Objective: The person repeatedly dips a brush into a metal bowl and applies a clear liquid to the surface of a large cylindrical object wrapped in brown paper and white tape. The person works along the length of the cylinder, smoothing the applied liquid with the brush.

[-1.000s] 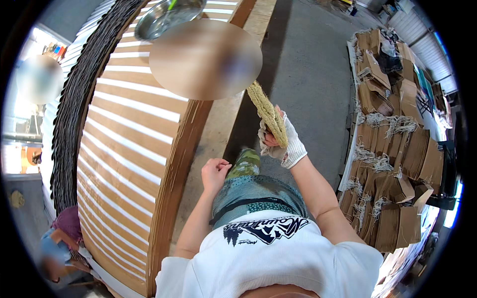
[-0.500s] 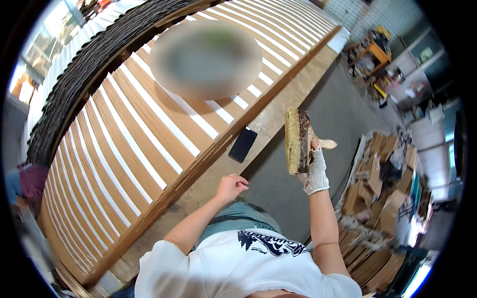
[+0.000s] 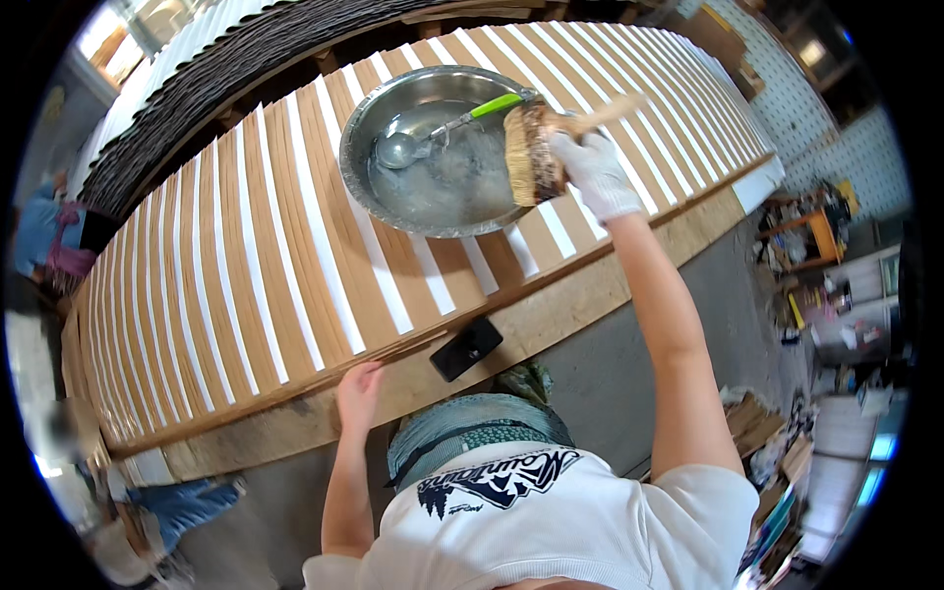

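Observation:
My right hand [image 3: 595,175], in a white fingerless knit glove, grips a wide brush [image 3: 533,157] with pale yellow bristles and a wooden handle. The brush is over the right rim of a round metal basin [image 3: 358,187]; whether it touches the basin I cannot tell. Cloudy, whitish liquid [image 3: 442,175] fills the bottom of the basin. Inside leans a metal ladle [image 3: 398,149] with a bright green handle. My bare left hand [image 3: 358,395] is at the near table edge, its fingers loosely extended and holding nothing. To its right lies a black phone [image 3: 466,348].
Overlapping brown sheets with white strips [image 3: 295,246] cover the long table under the basin. Beyond them runs a dark, wavy-edged stack [image 3: 187,113]. A person in blue and purple [image 3: 59,231] is at the far left. Cardboard [image 3: 757,423] lies piled on the right.
My right hand has carried the brush up and leftward, from beside the table to the basin. My left hand has shifted left. The view has turned, and the basin, blurred before, is now clear.

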